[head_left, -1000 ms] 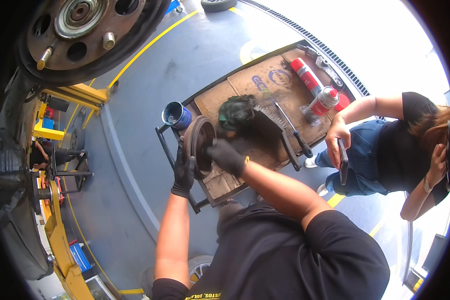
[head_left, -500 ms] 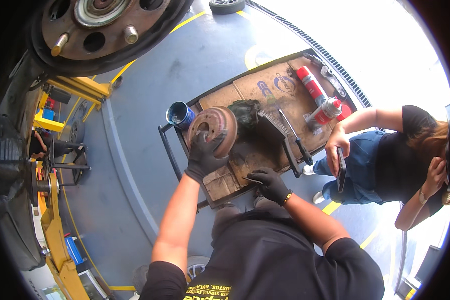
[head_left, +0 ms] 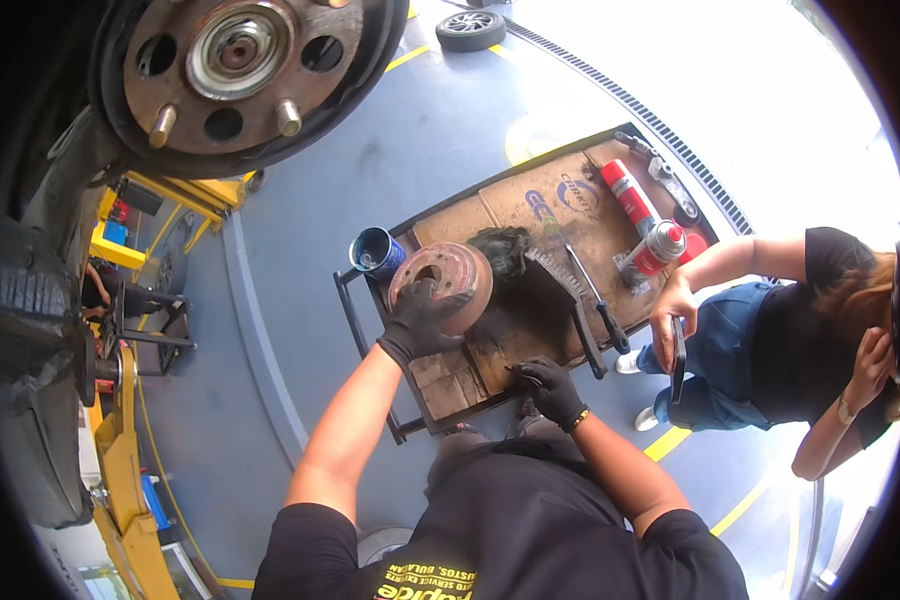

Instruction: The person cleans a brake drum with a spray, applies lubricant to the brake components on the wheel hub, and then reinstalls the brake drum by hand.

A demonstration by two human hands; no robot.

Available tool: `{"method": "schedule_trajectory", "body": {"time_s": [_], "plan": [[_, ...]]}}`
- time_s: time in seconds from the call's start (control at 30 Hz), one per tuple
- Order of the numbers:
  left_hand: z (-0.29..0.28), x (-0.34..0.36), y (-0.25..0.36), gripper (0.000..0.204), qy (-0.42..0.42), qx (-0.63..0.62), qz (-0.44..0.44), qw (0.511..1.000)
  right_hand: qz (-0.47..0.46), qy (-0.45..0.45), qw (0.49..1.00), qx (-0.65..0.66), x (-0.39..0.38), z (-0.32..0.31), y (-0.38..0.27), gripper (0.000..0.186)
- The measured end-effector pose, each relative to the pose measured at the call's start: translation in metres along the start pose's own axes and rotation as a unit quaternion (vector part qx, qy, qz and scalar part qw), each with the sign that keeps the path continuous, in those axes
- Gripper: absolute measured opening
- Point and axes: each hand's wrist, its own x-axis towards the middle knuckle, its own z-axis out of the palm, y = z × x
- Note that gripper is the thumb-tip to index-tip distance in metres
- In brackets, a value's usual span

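Observation:
My left hand [head_left: 421, 318], in a dark glove, grips a rusty brake drum [head_left: 467, 271] at its face, with fingers by the centre hole. The drum stands at the left end of a cardboard-covered cart top [head_left: 505, 215]. My right hand [head_left: 550, 390], also gloved, hovers by the cart's near edge with thumb and fingers pinched together; what they hold, if anything, is too small to make out. Between the drum and the tools lies a crumpled dark cloth [head_left: 500, 250]. Beside it are a wire brush [head_left: 570, 300] and a screwdriver [head_left: 598, 295].
An open blue can [head_left: 378, 254] stands at the cart's left end. Red spray cans [head_left: 655, 248] and a metal part [head_left: 670, 180] lie at the far right. A person [head_left: 770, 320] holding a phone [head_left: 678, 360] stands right. A wheel hub [head_left: 238, 60] hangs upper left.
My right hand's fingers have drawn together, and the thin light strip seen in them earlier no longer shows. My left hand stays on the drum. The whole view has shifted slightly.

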Motion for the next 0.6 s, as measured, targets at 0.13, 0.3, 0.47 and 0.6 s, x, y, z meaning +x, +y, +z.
{"method": "schedule_trajectory", "body": {"time_s": [0.13, 0.3, 0.47, 0.6], "plan": [[-0.014, 0.016, -0.013, 0.084, -0.095, -0.123, -0.04, 0.987, -0.015, 0.014, 1.0, 0.01, 0.009, -0.003, 0.0, 0.027], [-0.001, 0.011, -0.016, 0.079, -0.01, -0.086, 0.021, 0.996, -0.002, 0.012, 0.997, 0.076, 0.01, -0.002, 0.005, 0.023], [-0.016, 0.008, 0.016, 0.078, -0.009, -0.08, 0.036, 0.996, 0.015, 0.013, 0.996, 0.083, 0.008, -0.002, 0.01, 0.029], [-0.006, 0.014, 0.018, 0.077, -0.005, -0.095, 0.023, 0.995, -0.008, 0.012, 0.998, 0.058, 0.011, -0.005, 0.006, 0.038]]}}
